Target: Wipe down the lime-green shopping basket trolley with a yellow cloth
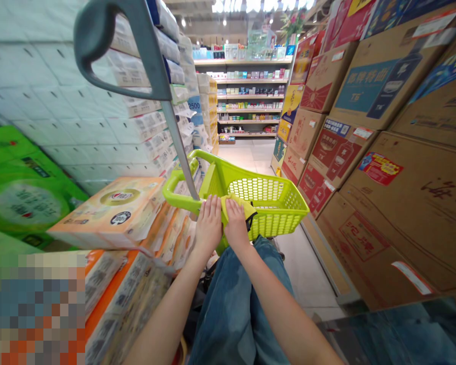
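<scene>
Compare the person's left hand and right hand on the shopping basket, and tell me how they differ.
The left hand lies over the lime-green handle of the shopping basket, while the right hand lies on a yellow cloth at the basket's near edge. The left hand sits toward the handle's side, the right hand nearer the basket's middle. Both hands are bare, with fingers pointing forward.

Legwear: blue denim jeans (235, 304), loose-cut, mottled with paler faded patches across the thighs.
Left hand (209, 223): bare, five fingers, nails short.
Right hand (236, 220): bare, matching, nails short.
Left forearm (167, 314): bare, slim, running out of view at the lower frame edge.
Right forearm (281, 309): bare, slim, likewise running out of view.
</scene>
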Demonstrator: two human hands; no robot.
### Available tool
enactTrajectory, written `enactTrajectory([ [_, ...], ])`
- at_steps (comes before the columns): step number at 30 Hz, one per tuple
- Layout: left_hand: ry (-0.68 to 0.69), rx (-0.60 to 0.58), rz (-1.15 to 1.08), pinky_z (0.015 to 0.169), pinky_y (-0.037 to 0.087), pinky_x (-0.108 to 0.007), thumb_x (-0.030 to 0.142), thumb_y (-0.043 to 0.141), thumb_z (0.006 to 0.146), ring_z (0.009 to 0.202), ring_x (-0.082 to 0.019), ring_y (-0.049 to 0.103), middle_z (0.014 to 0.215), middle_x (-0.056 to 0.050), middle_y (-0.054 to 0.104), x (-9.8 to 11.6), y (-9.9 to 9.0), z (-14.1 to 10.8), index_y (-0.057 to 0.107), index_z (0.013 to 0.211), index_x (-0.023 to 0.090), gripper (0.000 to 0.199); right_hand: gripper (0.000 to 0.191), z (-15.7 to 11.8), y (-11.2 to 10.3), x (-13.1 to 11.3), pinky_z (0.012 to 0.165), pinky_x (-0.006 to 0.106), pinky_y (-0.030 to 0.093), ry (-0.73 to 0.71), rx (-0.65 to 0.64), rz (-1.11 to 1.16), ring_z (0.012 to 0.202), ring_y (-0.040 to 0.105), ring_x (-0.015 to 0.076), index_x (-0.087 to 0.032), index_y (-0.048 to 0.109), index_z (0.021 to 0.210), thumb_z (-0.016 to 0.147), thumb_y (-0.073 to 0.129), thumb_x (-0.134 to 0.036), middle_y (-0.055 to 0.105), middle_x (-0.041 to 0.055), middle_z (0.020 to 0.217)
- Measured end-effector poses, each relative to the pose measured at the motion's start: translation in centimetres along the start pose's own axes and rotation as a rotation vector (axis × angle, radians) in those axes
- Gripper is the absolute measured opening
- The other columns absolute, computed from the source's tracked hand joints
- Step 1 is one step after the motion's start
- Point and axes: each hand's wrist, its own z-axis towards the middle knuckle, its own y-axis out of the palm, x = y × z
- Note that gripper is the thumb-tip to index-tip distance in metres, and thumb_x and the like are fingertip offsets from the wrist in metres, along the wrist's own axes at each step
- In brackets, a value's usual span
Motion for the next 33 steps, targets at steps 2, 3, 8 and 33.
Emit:
enactTrajectory([
  [2,-0.004,0.0,-0.005,0.123,0.02,-0.049,0.012,0.042,0.084,0.15,-0.029,0.022,0.156,-0.019,0.036,0.2,-0.1,0.0,0.032,0.149,0.002,0.067,0.083,-0.5,-0.6,1.3,0.123,0.048,0.022,-0.033,-0.024,-0.006,0.145,0.034,0.0234,-0.007,0.039,0.148,0.066,0.036,0.005,0.045,0.0161,0.151],
  [3,-0.005,0.001,-0.005,0.123,0.02,-0.049,0.012,0.043,0.083,0.15,-0.03,0.021,0.156,-0.02,0.036,0.2,-0.1,0.0,0.033,0.149,0.001,0.067,0.085,-0.9,-1.2,2.4,0.123,0.048,0.022,-0.05,-0.026,-0.015,0.145,0.033,0.0223,-0.008,0.038,0.149,0.065,0.036,0.006,0.044,0.0152,0.152],
  [8,-0.019,-0.008,0.021,0.124,0.018,-0.048,0.014,0.047,0.081,0.15,-0.031,0.021,0.156,-0.02,0.035,0.4,0.1,0.1,0.032,0.148,-0.001,0.07,0.086,-3.5,-4.5,9.8,0.123,0.048,0.024,-0.027,0.032,-0.118,0.145,0.033,0.0206,-0.01,0.039,0.149,0.065,0.034,0.006,0.046,0.0138,0.15],
  [33,-0.058,0.015,0.005,0.124,0.017,-0.047,0.013,0.049,0.078,0.151,-0.029,0.016,0.158,-0.018,0.032,0.8,0.7,0.0,0.031,0.149,-0.001,0.074,0.084,-4.3,-5.5,12.4,0.121,0.051,0.026,0.038,0.105,-0.07,0.143,0.038,0.0212,-0.013,0.046,0.145,0.064,0.034,0.004,0.051,0.0123,0.147],
])
